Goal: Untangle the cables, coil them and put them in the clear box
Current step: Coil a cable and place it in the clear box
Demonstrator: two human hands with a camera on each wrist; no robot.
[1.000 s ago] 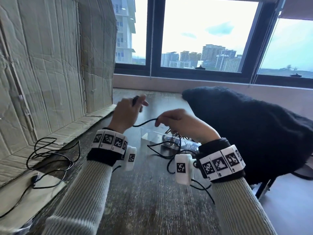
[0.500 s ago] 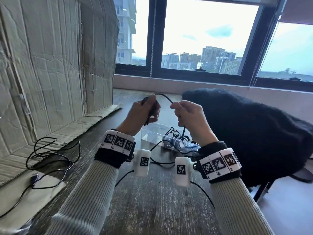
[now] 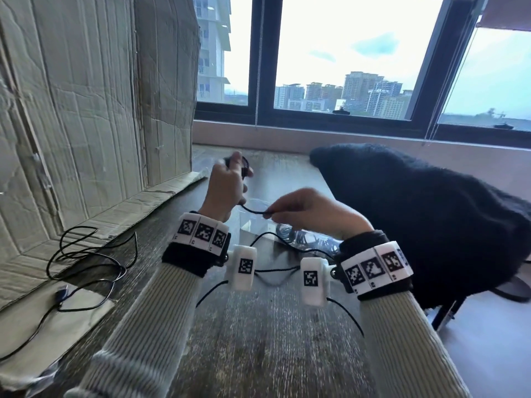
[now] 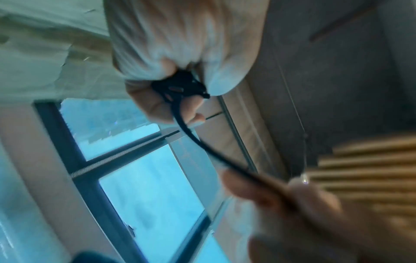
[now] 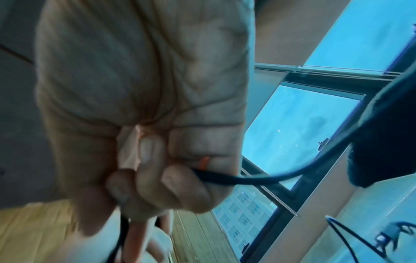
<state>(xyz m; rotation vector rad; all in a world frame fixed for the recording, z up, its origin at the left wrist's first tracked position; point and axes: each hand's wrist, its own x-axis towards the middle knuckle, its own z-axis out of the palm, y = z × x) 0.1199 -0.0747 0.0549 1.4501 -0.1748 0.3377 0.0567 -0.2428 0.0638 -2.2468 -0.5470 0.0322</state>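
Observation:
A thin black cable (image 3: 254, 211) runs between both hands above the wooden table (image 3: 258, 340). My left hand (image 3: 227, 188) is raised and grips the wound end of the cable (image 4: 180, 85), loops bunched in its curled fingers. My right hand (image 3: 304, 214) sits lower and to the right, pinching the cable (image 5: 225, 178) between thumb and fingers. The cable's slack (image 3: 275, 270) hangs down between the wrists. The clear box (image 3: 258, 222) lies on the table behind the hands, mostly hidden, with coiled dark cables (image 3: 304, 239) inside.
Another loose black cable (image 3: 83, 257) with a plug lies on the flattened cardboard (image 3: 86, 231) at the left. A tall cardboard wall (image 3: 86, 96) stands behind it. A black fuzzy garment (image 3: 416, 214) covers a chair at the right table edge. Windows lie ahead.
My right hand has dropped from level with the left hand to below it, drawing out cable. My left hand has risen slightly, still holding the wound loops.

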